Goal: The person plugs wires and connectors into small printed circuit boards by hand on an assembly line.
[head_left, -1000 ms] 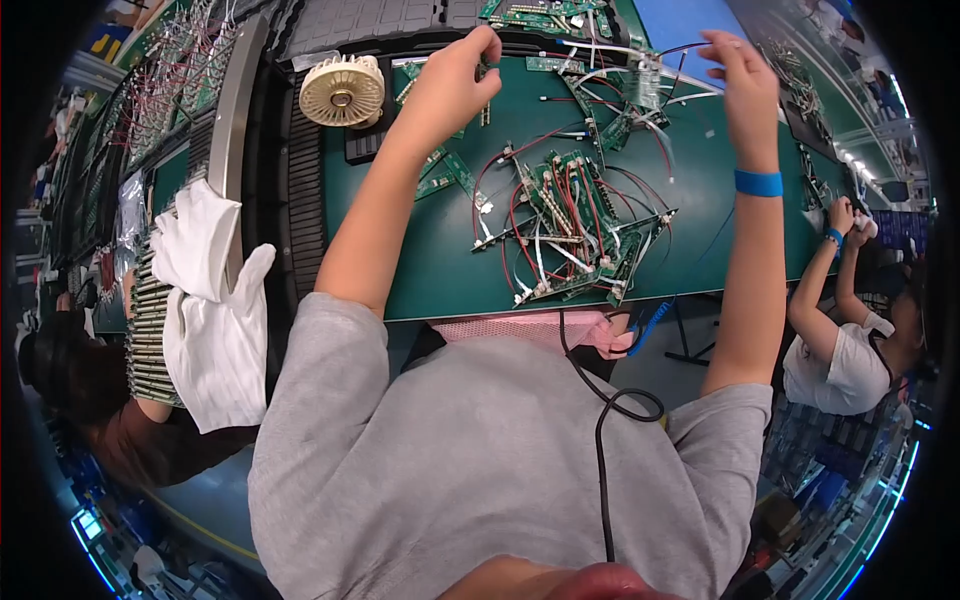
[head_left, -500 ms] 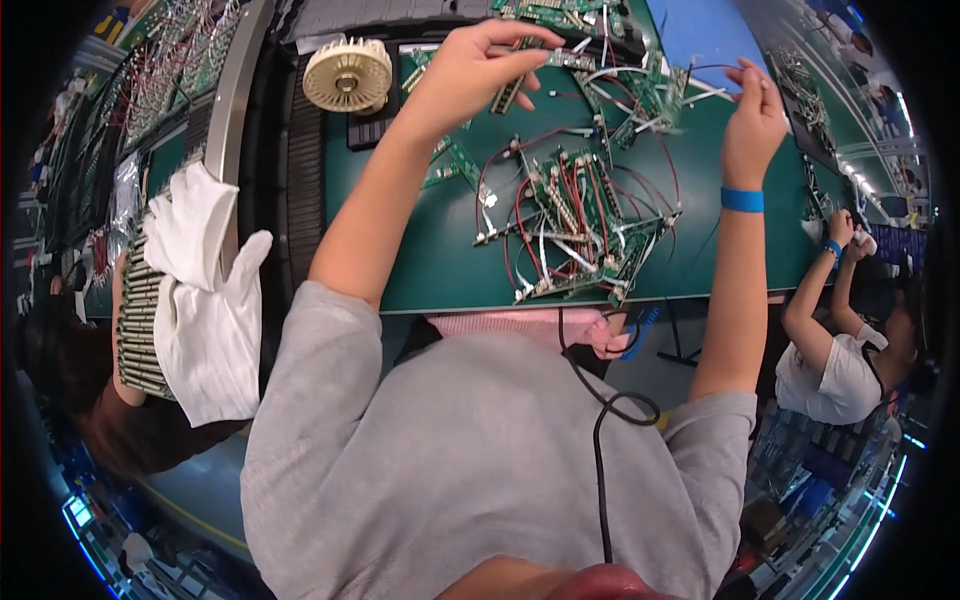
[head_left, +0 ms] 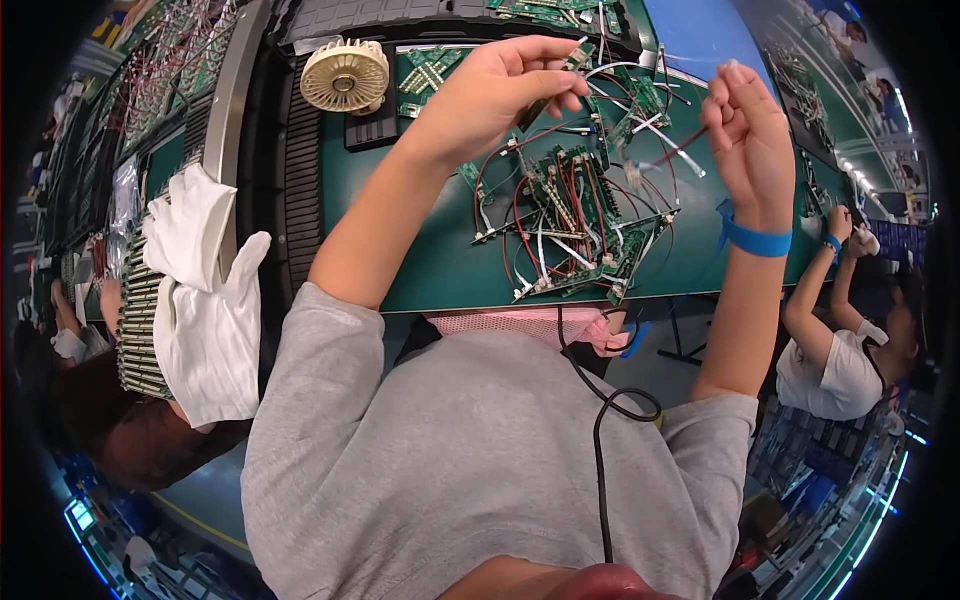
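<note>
My left hand (head_left: 490, 100) is closed around a small narrow green circuit board (head_left: 533, 116), with one end showing past the fingertips. To the right, my right hand (head_left: 755, 140) is raised with its fingers curled. A thin dark red wire (head_left: 688, 142) runs out from those fingers, and its pale end is blurred by motion. Below and between both hands lies a tangled heap of green circuit boards (head_left: 570, 205) with red, white and black wires. More wired boards (head_left: 645, 100) lie just beyond, near the blue surface.
A cream fan (head_left: 345, 78) stands on a dark block at the far left of the green table (head_left: 430, 275). White gloves (head_left: 205, 340) lie over stacked boards at left. Black trays (head_left: 370, 22) line the back. Another person's hands (head_left: 845, 232) work at the right.
My left hand has moved right and slightly down with the circuit board. My right hand has come nearer and turned, its fingers more curled. The wire now hangs toward the heap.
</note>
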The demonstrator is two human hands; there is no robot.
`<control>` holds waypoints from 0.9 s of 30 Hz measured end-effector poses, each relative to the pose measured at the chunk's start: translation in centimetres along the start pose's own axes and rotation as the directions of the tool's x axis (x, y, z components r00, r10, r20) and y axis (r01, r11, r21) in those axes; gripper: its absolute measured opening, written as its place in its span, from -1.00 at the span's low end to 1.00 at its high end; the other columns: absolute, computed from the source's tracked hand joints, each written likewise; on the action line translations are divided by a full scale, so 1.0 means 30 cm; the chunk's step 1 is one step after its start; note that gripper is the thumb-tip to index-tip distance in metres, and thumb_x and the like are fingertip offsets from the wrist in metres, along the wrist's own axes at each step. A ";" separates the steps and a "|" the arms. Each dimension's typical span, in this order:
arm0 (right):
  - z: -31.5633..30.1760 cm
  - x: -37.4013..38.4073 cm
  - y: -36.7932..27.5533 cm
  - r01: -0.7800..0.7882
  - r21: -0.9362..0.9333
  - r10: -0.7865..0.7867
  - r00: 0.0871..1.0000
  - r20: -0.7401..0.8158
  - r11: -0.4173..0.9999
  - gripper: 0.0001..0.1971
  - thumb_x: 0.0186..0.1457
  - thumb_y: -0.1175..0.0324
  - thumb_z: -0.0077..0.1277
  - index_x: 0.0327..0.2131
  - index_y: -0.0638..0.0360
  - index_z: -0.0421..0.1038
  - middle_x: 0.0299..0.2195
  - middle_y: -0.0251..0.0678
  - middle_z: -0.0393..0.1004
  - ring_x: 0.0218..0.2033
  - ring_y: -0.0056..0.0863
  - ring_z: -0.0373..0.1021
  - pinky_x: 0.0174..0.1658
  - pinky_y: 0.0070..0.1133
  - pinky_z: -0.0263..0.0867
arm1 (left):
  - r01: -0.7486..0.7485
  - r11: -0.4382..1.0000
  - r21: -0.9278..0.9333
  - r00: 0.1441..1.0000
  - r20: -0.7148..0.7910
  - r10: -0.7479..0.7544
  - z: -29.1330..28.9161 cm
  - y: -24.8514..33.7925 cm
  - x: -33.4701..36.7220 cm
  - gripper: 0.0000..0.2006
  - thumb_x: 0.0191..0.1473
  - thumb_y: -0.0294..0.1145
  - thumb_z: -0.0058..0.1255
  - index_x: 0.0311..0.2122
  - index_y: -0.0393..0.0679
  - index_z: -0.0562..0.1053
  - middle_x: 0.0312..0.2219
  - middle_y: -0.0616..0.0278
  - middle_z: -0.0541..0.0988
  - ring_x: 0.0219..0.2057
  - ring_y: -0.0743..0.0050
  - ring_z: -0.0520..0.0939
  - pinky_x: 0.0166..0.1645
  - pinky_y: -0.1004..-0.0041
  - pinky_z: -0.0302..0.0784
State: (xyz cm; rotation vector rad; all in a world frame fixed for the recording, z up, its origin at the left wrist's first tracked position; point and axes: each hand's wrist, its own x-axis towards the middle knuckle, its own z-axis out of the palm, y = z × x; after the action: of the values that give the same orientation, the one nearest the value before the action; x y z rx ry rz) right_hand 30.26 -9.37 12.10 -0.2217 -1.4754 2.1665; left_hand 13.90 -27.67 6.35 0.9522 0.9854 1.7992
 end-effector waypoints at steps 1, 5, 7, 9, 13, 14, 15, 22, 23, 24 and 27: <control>0.019 -0.016 0.000 -0.022 -0.068 0.026 0.998 0.058 0.997 -0.86 0.08 0.42 -0.13 -0.32 0.30 0.30 -0.52 -0.34 0.36 -0.57 -0.64 0.32 -0.63 -0.82 0.11 | 0.000 1.000 -0.001 1.000 0.000 0.000 0.011 0.003 -0.001 -0.63 0.02 -0.54 -0.15 -0.02 -0.32 0.19 -0.36 0.13 0.47 -0.38 0.53 0.50 -0.31 0.62 0.39; 0.155 -0.084 -0.003 -0.094 -0.453 0.114 0.993 0.017 0.887 -0.83 0.06 0.39 -0.09 -0.33 0.29 0.39 -0.61 -0.44 0.34 -0.69 -0.79 0.17 -0.63 -0.86 0.04 | -0.060 0.994 0.089 0.998 -0.001 0.060 0.080 0.037 -0.033 -0.69 0.01 -0.58 -0.14 -0.11 -0.33 0.18 -0.40 0.02 0.48 -0.41 0.36 0.56 -0.35 0.53 0.50; 0.180 -0.104 0.015 -0.037 -0.581 0.093 0.993 0.067 0.813 -0.82 0.03 0.38 -0.06 -0.32 0.29 0.41 -0.61 -0.45 0.35 -0.62 -0.80 0.21 -0.58 -0.84 0.11 | -0.172 0.974 0.146 0.983 -0.030 0.178 0.124 0.038 -0.047 -0.66 0.03 -0.57 -0.17 -0.05 -0.29 0.15 -0.35 0.01 0.50 -0.33 0.37 0.56 -0.27 0.54 0.50; 0.206 -0.117 0.024 0.004 -0.635 0.086 0.990 0.111 0.772 -0.80 0.02 0.38 -0.04 -0.29 0.28 0.44 -0.56 -0.46 0.37 -0.55 -0.78 0.25 -0.52 -0.80 0.17 | -0.195 0.955 0.226 0.977 -0.036 0.208 0.137 0.044 -0.059 -0.62 0.05 -0.56 -0.18 0.01 -0.24 0.16 -0.32 0.05 0.51 -0.29 0.46 0.54 -0.21 0.55 0.49; 0.217 -0.128 0.033 0.142 -0.720 -0.024 0.985 0.172 0.679 -0.79 0.02 0.37 -0.04 -0.29 0.27 0.45 -0.52 -0.42 0.38 -0.56 -0.76 0.24 -0.53 -0.79 0.15 | -0.120 0.866 0.485 0.988 -0.030 0.153 0.139 0.057 -0.075 -0.58 0.05 -0.55 -0.17 0.07 -0.15 0.20 -0.34 0.18 0.52 -0.29 0.62 0.51 -0.20 0.57 0.49; 0.216 -0.130 0.034 0.162 -0.725 -0.028 0.981 0.194 0.670 -0.79 0.02 0.37 -0.04 -0.29 0.27 0.45 -0.52 -0.40 0.38 -0.56 -0.75 0.24 -0.53 -0.78 0.13 | -0.142 0.872 0.469 0.984 -0.031 0.176 0.138 0.050 -0.075 -0.58 0.04 -0.56 -0.17 0.06 -0.15 0.20 -0.34 0.18 0.52 -0.30 0.63 0.51 -0.20 0.57 0.49; 0.214 -0.132 0.036 0.181 -0.730 -0.033 0.977 0.213 0.659 -0.79 0.02 0.37 -0.04 -0.29 0.27 0.45 -0.52 -0.37 0.37 -0.57 -0.74 0.24 -0.53 -0.77 0.12 | -0.164 0.877 0.451 0.980 -0.029 0.198 0.137 0.045 -0.073 -0.59 0.04 -0.57 -0.18 0.05 -0.16 0.21 -0.35 0.18 0.52 -0.32 0.64 0.51 -0.21 0.57 0.50; 0.226 -0.139 0.028 0.184 -0.818 -0.074 0.982 0.171 0.546 -0.85 -0.01 0.40 -0.02 -0.42 0.30 0.46 -0.61 -0.41 0.33 -0.62 -0.70 0.18 -0.56 -0.72 0.08 | -0.117 0.772 0.624 0.989 0.005 0.145 0.170 0.078 -0.103 -0.59 -0.02 -0.61 -0.15 0.01 -0.15 0.26 -0.47 0.29 0.50 -0.37 0.64 0.54 -0.27 0.58 0.51; 0.232 -0.141 0.030 0.203 -0.831 -0.093 0.979 0.182 0.519 -0.85 -0.02 0.40 -0.02 -0.44 0.31 0.45 -0.62 -0.40 0.32 -0.63 -0.70 0.17 -0.57 -0.71 0.07 | -0.116 0.773 0.624 0.990 0.005 0.144 0.170 0.073 -0.103 -0.59 -0.02 -0.61 -0.15 0.01 -0.15 0.26 -0.47 0.29 0.50 -0.37 0.64 0.54 -0.27 0.58 0.51; 0.237 -0.142 0.030 0.224 -0.842 -0.112 0.975 0.194 0.491 -0.86 -0.03 0.41 -0.02 -0.47 0.32 0.44 -0.64 -0.38 0.31 -0.64 -0.70 0.17 -0.58 -0.71 0.06 | -0.196 0.662 0.724 0.968 0.036 0.247 0.170 0.065 -0.104 -0.59 -0.03 -0.61 -0.13 0.00 -0.15 0.27 -0.49 0.27 0.51 -0.43 0.61 0.55 -0.33 0.57 0.51; 0.247 -0.147 0.025 0.207 -0.861 -0.089 0.978 0.186 0.465 -0.85 -0.03 0.41 -0.02 -0.49 0.34 0.43 -0.66 -0.34 0.33 -0.66 -0.69 0.18 -0.60 -0.71 0.07 | -0.314 0.383 0.869 0.892 0.132 0.432 0.177 0.044 -0.106 -0.57 -0.07 -0.61 -0.09 -0.02 -0.14 0.28 -0.51 0.23 0.52 -0.53 0.51 0.57 -0.45 0.55 0.49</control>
State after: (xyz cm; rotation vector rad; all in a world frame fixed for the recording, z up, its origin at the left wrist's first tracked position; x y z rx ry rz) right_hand 30.80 -17.85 13.73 -0.2935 -2.4752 1.0740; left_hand 19.29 -29.71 8.98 1.8489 2.0164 1.6426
